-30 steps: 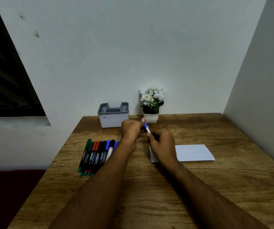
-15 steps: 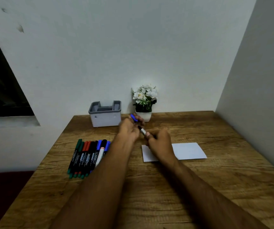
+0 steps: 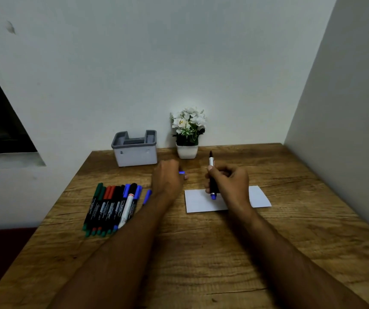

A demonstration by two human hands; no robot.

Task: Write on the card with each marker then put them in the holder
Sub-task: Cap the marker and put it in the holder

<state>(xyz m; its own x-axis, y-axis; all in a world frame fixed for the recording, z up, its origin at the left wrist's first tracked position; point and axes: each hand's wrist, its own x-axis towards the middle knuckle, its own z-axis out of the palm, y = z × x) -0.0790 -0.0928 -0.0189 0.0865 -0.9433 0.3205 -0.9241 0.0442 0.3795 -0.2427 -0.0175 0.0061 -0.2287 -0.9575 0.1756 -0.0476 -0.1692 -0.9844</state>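
R hand (image 3: pixel 228 181) is curled round an uncapped marker (image 3: pixel 212 175), held near upright above the card's (image 3: pixel 259 197) left half. Its bare tip points up toward the wall and its blue end hangs just over the paper; can't tell if it touches. The wrist and forearm cover the card's middle, so any writing there is hidden.

L hand (image 3: pixel 168 177) sits just left of the card, fingers closed on a small blue cap (image 3: pixel 181 173) that pokes out toward the R hand. The two hands are near each other but apart.

Further left of the card, a row of markers (image 3: pixel 112 206) lies flat on the table (image 3: pixel 201 253), side by side: green, red, black and blue caps, one w/ a white barrel. The L forearm crosses the row's right edge, and one blue marker (image 3: pixel 147 196) shows only partly beside it.

Behind and left of the card, against the wall, stands the grey holder (image 3: pixel 134 152). No marker shows above its rim. A small white pot of white flowers (image 3: pixel 187 132) stands behind the card, just right of the holder.
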